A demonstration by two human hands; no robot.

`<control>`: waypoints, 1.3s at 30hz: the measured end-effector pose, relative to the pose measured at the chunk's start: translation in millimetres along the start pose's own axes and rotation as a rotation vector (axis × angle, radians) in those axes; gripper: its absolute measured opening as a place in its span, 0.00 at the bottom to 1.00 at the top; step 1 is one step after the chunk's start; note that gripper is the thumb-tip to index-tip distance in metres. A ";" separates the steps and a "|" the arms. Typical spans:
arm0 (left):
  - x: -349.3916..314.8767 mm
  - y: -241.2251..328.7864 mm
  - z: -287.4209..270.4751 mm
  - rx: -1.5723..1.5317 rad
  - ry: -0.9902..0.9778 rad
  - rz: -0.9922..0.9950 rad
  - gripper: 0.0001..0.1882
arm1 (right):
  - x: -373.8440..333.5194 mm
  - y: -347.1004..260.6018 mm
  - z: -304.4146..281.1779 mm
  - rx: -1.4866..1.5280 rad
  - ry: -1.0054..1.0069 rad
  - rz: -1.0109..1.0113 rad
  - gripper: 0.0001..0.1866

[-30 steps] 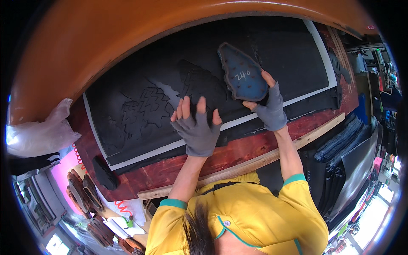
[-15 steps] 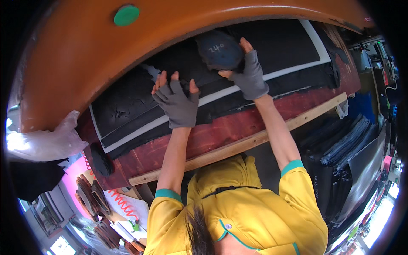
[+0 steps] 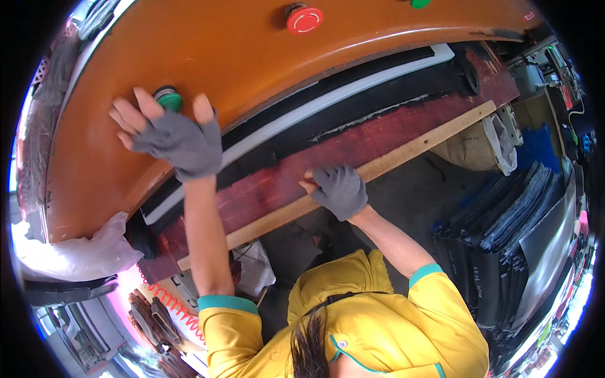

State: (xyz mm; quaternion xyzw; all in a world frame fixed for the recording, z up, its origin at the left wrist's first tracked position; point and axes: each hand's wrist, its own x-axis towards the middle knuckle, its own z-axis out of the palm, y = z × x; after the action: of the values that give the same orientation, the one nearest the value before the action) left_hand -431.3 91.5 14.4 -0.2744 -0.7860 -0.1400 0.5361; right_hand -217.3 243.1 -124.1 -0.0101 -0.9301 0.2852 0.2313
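Note:
My left hand (image 3: 179, 142), in a grey fingerless glove, is spread open at the green push button (image 3: 169, 99) on the orange machine housing (image 3: 233, 63). Its palm hides part of that housing; whether it presses the button I cannot tell. My right hand (image 3: 340, 191), gloved the same way, is curled with thumb and index finger close together, over the wooden strip (image 3: 403, 162) along the red table edge (image 3: 353, 143). Nothing shows in it. Beneath the housing lies black sheet material (image 3: 391, 104) with a white strip (image 3: 283, 125). The housing hides most of the sheet.
A red mushroom-shaped button (image 3: 305, 20) and another green one (image 3: 420, 2) sit higher on the housing. Clear plastic (image 3: 82, 249) hangs at left. Stacked dark sheets (image 3: 504, 220) and a paper sack (image 3: 469, 143) stand right. Brown cutting dies (image 3: 151, 318) lie lower left near a red coiled hose (image 3: 170, 302).
My right hand has left the dark rounded piece and drawn back to the table edge. My left hand has risen from the black sheet to the green button. The housing now covers more of the sheet.

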 end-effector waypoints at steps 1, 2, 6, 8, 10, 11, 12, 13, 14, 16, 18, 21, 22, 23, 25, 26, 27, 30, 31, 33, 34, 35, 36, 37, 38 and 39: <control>-22.9 7.8 -13.2 -0.043 -0.069 -0.102 0.38 | 6.2 2.0 4.0 -0.009 -0.010 -0.022 0.12; -46.2 17.8 -25.1 -0.061 -0.114 -0.114 0.38 | 12.5 4.4 7.1 -0.030 -0.001 -0.019 0.12; -146.8 59.2 -95.2 -0.081 -0.590 -0.215 0.35 | 21.4 5.1 11.3 -0.108 -0.006 -0.032 0.11; -178.4 69.2 -112.7 -0.088 -0.675 -0.212 0.31 | 21.3 4.7 12.5 -0.125 -0.025 -0.032 0.11; -195.3 71.4 -114.4 -0.044 -0.771 -0.251 0.29 | 20.6 4.1 14.1 -0.107 -0.013 -0.034 0.11; -199.0 70.7 -111.9 -0.035 -0.793 -0.270 0.28 | 20.2 3.9 15.1 -0.119 -0.009 -0.038 0.11; -200.8 72.3 -109.6 0.050 -0.818 -0.276 0.25 | 20.2 3.1 15.8 -0.133 -0.001 -0.041 0.11; -200.8 72.0 -106.1 0.002 -0.740 -0.285 0.23 | 20.2 2.6 16.4 -0.146 0.002 -0.031 0.11; -199.7 72.8 -104.1 -0.029 -0.735 -0.311 0.21 | 20.6 1.5 16.9 -0.159 0.002 -0.032 0.11; -196.1 74.6 -102.8 -0.046 -0.636 -0.292 0.14 | 21.3 -1.5 17.1 -0.173 0.001 -0.019 0.11; -191.8 76.4 -105.8 -0.053 -0.718 -0.340 0.13 | 22.0 -5.9 16.2 -0.193 0.044 -0.019 0.11; -185.0 76.9 -113.2 -0.143 -0.680 -0.368 0.11 | 22.1 -13.6 12.7 -0.188 0.087 -0.016 0.12; -182.8 76.5 -116.4 -0.192 -0.663 -0.382 0.11 | 20.9 -16.0 10.5 -0.171 0.091 -0.030 0.12; -181.0 76.3 -120.0 -0.244 -0.647 -0.401 0.10 | 19.3 -18.2 8.6 -0.158 0.105 -0.023 0.12; -179.0 77.3 -129.9 -0.288 -0.649 -0.409 0.10 | 12.1 -22.4 3.5 -0.128 0.120 -0.027 0.12; -179.1 78.2 -137.4 -0.317 -0.660 -0.420 0.10 | 6.7 -25.0 1.1 -0.131 0.120 -0.019 0.12; -179.8 79.9 -145.6 -0.349 -0.666 -0.436 0.10 | -0.5 -27.5 -1.9 -0.132 0.114 -0.018 0.12; -185.0 88.3 -173.7 -0.377 -0.755 -0.438 0.11 | -28.7 -34.5 -13.6 -0.130 0.086 0.010 0.12; -187.0 91.7 -182.6 -0.392 -0.785 -0.447 0.11 | -39.3 -36.8 -18.4 -0.118 0.061 0.043 0.11; -188.7 98.8 -197.7 -0.431 -0.849 -0.473 0.12 | -60.0 -42.4 -29.3 -0.091 0.006 0.100 0.11; -187.3 103.2 -201.1 -0.404 -0.981 -0.504 0.15 | -68.7 -45.2 -36.6 -0.035 -0.077 0.154 0.11; -184.2 108.6 -200.6 -0.388 -0.869 -0.442 0.17 | -72.7 -47.0 -42.1 0.069 -0.077 0.228 0.12; -179.1 114.0 -195.8 -0.365 -0.798 -0.409 0.19 | -72.4 -47.5 -48.9 0.167 -0.066 0.312 0.14; -172.2 120.8 -189.0 -0.347 -0.730 -0.373 0.22 | -70.2 -49.0 -56.4 0.263 -0.089 0.407 0.16; -164.3 127.3 -179.5 -0.374 -0.668 -0.372 0.27 | -59.5 -45.8 -61.9 0.119 0.088 0.178 0.24; -154.8 132.0 -166.6 -0.400 -0.608 -0.365 0.32 | -45.3 -41.7 -69.8 0.027 0.129 0.136 0.30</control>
State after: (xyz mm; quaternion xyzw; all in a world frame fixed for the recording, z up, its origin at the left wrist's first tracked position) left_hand -184.4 69.2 -73.4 -0.2584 -0.9017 -0.2955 0.1814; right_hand -141.7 238.1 -70.1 -0.0885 -0.9066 0.3113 0.2708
